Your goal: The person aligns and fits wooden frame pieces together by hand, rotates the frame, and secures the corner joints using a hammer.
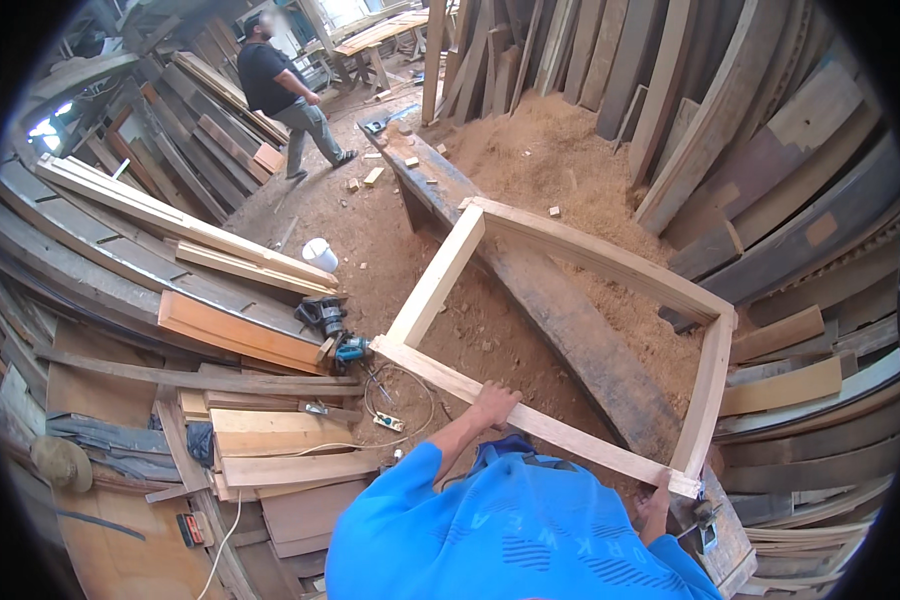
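The left hand (492,403) has its grip closed over the near rail of a pale wooden frame (440,275); the right hand (658,497) grips the frame's near right corner. The frame rests on a dark plank tabletop (560,310) beyond both hands.

I see a second person (288,95) walking at upper left, a white bucket (320,254) on the sawdust floor, a blue power drill (347,350) beside stacked planks (240,330), and boards (610,60) leaning along the wall.
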Tool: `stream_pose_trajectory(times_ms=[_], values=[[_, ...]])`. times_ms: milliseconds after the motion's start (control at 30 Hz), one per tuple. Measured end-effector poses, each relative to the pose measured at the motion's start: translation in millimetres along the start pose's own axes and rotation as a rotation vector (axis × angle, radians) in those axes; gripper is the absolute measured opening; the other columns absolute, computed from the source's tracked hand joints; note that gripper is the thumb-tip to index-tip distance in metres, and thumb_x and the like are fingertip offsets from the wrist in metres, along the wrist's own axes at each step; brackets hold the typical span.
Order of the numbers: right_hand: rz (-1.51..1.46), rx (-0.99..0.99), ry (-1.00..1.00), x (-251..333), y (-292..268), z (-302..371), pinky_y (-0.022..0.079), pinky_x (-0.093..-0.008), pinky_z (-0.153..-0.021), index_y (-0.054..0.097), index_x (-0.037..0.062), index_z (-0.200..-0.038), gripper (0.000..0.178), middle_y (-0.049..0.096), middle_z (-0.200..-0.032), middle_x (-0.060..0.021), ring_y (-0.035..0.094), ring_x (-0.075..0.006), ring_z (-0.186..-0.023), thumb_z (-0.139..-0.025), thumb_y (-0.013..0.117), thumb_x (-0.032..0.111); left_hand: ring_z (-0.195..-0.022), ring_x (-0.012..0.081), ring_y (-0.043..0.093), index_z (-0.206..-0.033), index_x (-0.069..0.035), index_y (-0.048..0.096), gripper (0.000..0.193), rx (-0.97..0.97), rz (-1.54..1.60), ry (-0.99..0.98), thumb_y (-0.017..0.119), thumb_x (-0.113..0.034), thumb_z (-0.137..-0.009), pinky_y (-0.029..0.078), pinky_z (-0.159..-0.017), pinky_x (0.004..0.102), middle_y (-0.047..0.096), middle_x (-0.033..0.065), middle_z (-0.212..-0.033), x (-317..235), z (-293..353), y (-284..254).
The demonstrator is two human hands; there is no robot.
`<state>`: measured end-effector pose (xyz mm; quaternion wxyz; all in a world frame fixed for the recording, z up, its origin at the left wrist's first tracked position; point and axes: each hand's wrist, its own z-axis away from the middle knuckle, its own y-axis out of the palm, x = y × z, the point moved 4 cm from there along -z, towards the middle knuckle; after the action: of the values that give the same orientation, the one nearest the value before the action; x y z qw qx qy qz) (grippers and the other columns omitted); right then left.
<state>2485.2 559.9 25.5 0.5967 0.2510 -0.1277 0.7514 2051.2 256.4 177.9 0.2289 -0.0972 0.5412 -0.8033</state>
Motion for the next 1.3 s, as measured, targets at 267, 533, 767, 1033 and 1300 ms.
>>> stream_pose_trajectory(times_ms=[267,533,767,1033,1300], values=[[-0.022,0.034,-0.001,1.2,7.5,8.4,0.031,-0.0495,-0.106,0.046,0.0104,-0.137,0.096,0.054,-0.131,-0.0147,0.047,-0.0314,-0.120,-0.075,0.062,0.081,-0.144,0.0455,0.025,-0.148,-0.011,0.037,0.100,-0.264,0.128,-0.068,0.084,-0.039,-0.064,0.016,-0.118,0.0599,0.028,0.0282,-0.154,-60.4,22.2,-0.5],[-0.006,-0.039,0.023,4.9,21.9,19.4,0.040,-0.0440,-0.088,0.051,0.0140,-0.133,0.089,0.063,-0.113,-0.0104,0.055,-0.0257,-0.101,-0.076,0.060,0.082,-0.151,0.0480,0.002,-0.157,-0.014,0.025,0.102,-0.207,0.325,0.201,0.078,-0.044,-0.075,0.004,-0.121,0.0584,0.008,0.0301,-0.162,-93.6,13.2,14.7],[-0.148,-0.239,-0.029,-13.1,51.1,43.8,0.044,-0.0397,-0.075,0.059,0.0145,-0.118,0.075,0.064,-0.089,-0.0053,0.056,-0.0212,-0.084,-0.079,0.061,0.078,-0.150,0.0481,0.003,-0.155,-0.008,0.026,0.093,-0.377,0.347,-0.464,0.073,-0.041,-0.081,0.004,-0.120,0.0592,0.010,0.0331,-0.160,52.0,6.3,-42.1],[-0.234,-0.357,-0.179,-25.1,141.4,65.3,0.050,-0.0407,-0.070,0.057,0.0049,-0.122,0.071,0.064,-0.099,-0.0075,0.061,-0.0232,-0.089,-0.089,0.060,0.068,-0.142,0.0461,0.027,-0.153,-0.004,0.026,0.100,-0.395,0.377,-0.864,0.078,-0.042,-0.076,0.021,-0.117,0.0577,0.033,0.0286,-0.152,262.9,40.2,-54.1],[-0.404,-0.423,-0.168,-47.5,193.6,77.9,0.053,-0.0451,-0.084,0.047,-0.0004,-0.139,0.085,0.062,-0.120,-0.0136,0.063,-0.0300,-0.102,-0.091,0.054,0.070,-0.107,0.0437,0.063,-0.121,-0.002,0.046,0.067,-0.153,0.422,-0.828,0.078,-0.037,-0.075,0.051,-0.093,0.0504,0.061,0.0271,-0.120,305.3,17.8,-58.4]])
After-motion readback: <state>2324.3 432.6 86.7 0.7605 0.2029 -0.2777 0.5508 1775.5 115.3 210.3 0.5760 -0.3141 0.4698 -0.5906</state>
